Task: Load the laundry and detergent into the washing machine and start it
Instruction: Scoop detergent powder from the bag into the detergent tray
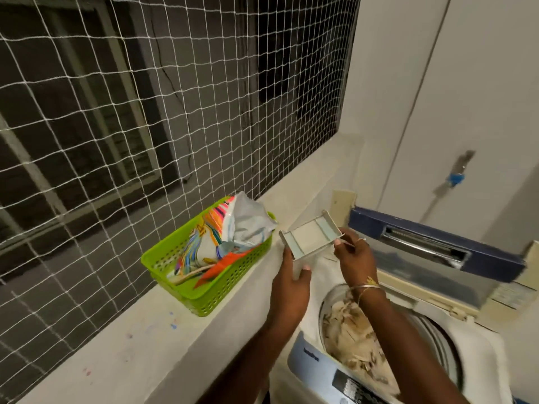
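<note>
Left hand: the person's left hand (288, 290) grips the near corner of a pale detergent tray (310, 239), thumb curled over its side.
Right hand: the right hand (354, 258), with bangles (364, 288) at the wrist, pinches the tray's opposite edge with its fingertips.
Tray: held level in the air above the back left corner of the top-loading washing machine (309, 360).
Laundry: pale laundry (353, 345) lies heaped inside the machine's drum, under the right forearm.
Lid: the blue-rimmed lid (408, 225) stands raised at the machine's back.
Writing: a white brand mark on the machine's front panel is too blurred to read.
Basket: a green basket (233, 275) sits on the ledge (131, 345) left of the machine and holds a crumpled, brightly printed packet (248, 225); its print is illegible.
Backdrop: a white net (145, 112) covers the window above the ledge; a tap (456, 177) with a blue fitting juts from the wall behind the machine.
</note>
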`<state>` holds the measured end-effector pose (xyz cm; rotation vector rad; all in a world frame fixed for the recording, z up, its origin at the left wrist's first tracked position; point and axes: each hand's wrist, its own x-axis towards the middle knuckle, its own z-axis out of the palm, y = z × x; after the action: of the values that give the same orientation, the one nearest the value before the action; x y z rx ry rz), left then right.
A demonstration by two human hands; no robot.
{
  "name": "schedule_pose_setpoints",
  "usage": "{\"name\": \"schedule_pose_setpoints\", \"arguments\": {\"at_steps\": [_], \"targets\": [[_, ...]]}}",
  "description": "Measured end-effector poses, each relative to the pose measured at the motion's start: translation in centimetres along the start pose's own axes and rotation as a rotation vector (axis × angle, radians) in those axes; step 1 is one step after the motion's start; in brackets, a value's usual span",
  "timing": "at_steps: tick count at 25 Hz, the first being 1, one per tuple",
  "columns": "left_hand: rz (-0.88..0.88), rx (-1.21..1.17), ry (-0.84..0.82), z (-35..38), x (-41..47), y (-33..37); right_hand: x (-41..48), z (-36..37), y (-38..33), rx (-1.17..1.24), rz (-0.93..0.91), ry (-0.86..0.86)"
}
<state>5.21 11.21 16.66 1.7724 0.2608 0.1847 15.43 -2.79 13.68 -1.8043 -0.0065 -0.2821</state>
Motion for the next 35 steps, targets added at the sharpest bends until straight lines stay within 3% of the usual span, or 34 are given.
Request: {"name": "schedule_pose_setpoints", "arguments": {"at_steps": [5, 10, 14, 18, 22, 25, 28, 35], "targets": [[-0.037, 0.025, -0.011, 0.9, 6.1, 2.7, 8.9, 4.7, -2.1, 0.022, 0.039, -0.006], [-0.287, 0.053, -0.191, -0.2, 10.7, 3.3, 13.0, 10.1, -1.9, 0.017, 0.102, -0.027], [-0.207, 0.225, -0.05, -0.4, 12.5, 2.9, 14.3, 12.5, -1.1, -0.065, 0.133, -0.039], [-0.214, 0.133, -0.019, 0.0, 13.4, 2.7, 15.3, 13.0, -0.9, -0.15, 0.18, -0.077], [-0.254, 0.078, -0.028, -0.3, 12.8, 3.8, 14.8, 12.6, -1.4, -0.096, 0.236, -0.09], [-0.158, 0.241, -0.004, -1.1, 10.3, 4.5, 13.6, 11.5, -2.0, -0.041, 0.237, -0.072], [-0.091, 0.081, -0.099, -0.1, 8.7, 4.9, 11.6, 9.4, -3.1, -0.027, 0.175, -0.07], [-0.023, -0.046, -0.03, 2.0, 6.4, 5.1, 4.0, 3.7, -7.4, 0.188, 0.194, -0.086]]}}
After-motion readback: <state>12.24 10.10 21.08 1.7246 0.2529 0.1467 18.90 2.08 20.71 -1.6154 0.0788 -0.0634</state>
